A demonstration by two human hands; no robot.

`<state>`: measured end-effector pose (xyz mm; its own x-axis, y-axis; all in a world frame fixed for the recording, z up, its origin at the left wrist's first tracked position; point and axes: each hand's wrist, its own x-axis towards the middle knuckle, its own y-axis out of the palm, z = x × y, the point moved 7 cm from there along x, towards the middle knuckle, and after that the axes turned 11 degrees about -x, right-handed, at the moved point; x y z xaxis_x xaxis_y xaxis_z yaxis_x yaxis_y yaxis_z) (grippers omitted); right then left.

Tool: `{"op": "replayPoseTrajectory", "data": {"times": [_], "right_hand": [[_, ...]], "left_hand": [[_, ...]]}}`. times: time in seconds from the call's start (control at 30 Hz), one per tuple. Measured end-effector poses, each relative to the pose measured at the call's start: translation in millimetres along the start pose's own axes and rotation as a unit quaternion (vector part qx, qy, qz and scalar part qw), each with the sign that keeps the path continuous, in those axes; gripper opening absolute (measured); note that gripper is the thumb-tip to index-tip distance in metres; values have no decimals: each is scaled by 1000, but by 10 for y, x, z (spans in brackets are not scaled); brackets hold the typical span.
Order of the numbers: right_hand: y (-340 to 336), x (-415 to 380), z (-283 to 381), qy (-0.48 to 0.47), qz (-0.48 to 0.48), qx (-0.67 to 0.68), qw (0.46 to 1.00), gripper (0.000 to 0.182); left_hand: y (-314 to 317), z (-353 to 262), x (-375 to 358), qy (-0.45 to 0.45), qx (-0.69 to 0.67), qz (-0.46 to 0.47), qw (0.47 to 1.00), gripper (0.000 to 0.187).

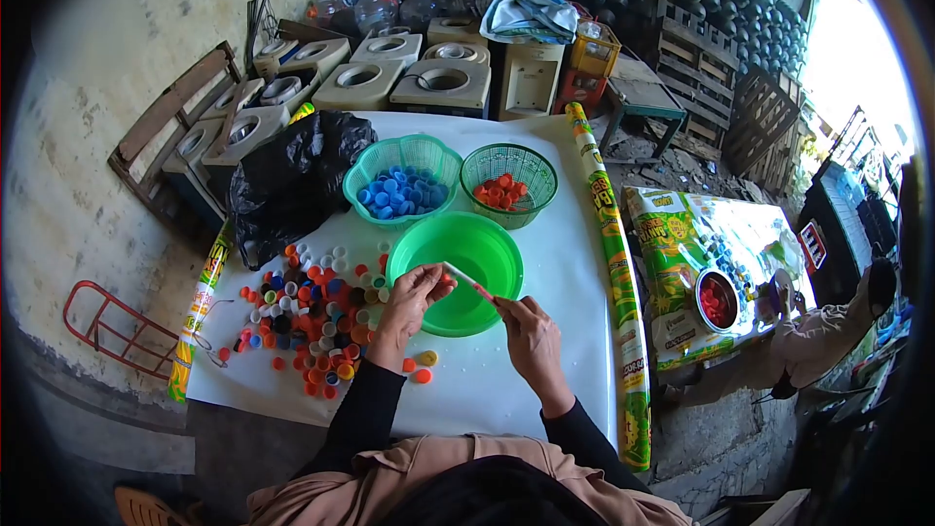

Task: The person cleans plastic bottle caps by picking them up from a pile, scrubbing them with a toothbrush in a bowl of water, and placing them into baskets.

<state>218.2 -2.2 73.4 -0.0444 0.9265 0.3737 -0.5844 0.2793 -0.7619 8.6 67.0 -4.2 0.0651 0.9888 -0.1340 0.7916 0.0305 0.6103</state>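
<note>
Over the front part of a green bowl, my left hand pinches a small red cap. My right hand grips a thin knife with a pinkish handle, its pale tip reaching up to the cap. Mixed bottle caps lie piled on the white table, left of my left hand. Behind the bowl stand a green basket of blue caps and a darker green basket of red caps.
A black plastic bag lies at the table's back left. Rolled wrapping edges the table at both sides. On the right, a person sits at a low table with a pot of red caps. Water dispensers stand behind.
</note>
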Motion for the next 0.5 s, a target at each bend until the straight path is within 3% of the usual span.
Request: {"op": "replayPoseTrajectory", "data": {"times": [0.07,0.17,0.27,0.5], "right_hand": [[11,-13,-16,9,-4,-37,999,16],[-20,37,-103,44,11,-75,996,16],[-72,39,95,-34,2,-50,998,15],[-55,122,41,-27,5,-76,997,16]], "left_hand": [[-6,-36,-9,28,38,-5,999,23],[10,-229,-52,144,345,-15,927,28],[74,-330,-106,205,432,-8,878,31],[86,-285,-122,206,437,12,876,34]]}}
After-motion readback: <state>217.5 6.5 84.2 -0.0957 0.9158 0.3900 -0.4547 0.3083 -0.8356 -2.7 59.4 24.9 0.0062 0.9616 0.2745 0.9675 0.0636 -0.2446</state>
